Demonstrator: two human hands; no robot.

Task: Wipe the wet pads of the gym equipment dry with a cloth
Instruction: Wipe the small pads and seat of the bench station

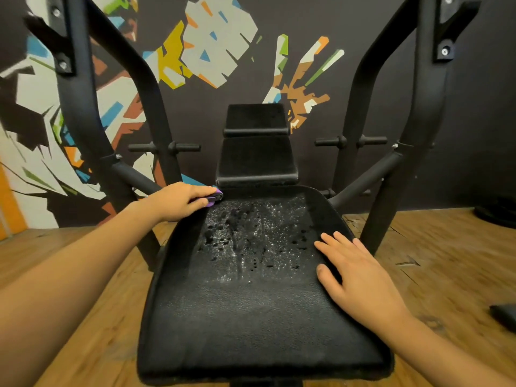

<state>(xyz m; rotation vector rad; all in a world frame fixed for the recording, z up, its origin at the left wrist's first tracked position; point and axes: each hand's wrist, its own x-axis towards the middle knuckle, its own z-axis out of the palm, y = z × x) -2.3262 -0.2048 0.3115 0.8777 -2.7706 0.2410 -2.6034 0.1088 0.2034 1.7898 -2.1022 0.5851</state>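
A black steel frame [83, 107] rises on both sides of the wet seat pad [251, 317] of a gym machine, which stands on a wooden floor [432, 247] before a painted wall [212, 46]. Beyond the seat pad's far edge, two narrower back pads [257, 157] step upward between the frame's posts. The person's right hand [354, 272] lies flat, fingers spread, on the seat pad's right side, apparently to brace the body. The left hand [178, 201] curls its fingers round a bunched purple cloth [213, 199] at the seat pad's far left corner, seemingly the starting point for a stroke across the surface. Water droplets [251, 233] bead the seat pad's far half, between the two hands; the near half looks largely free of beads.
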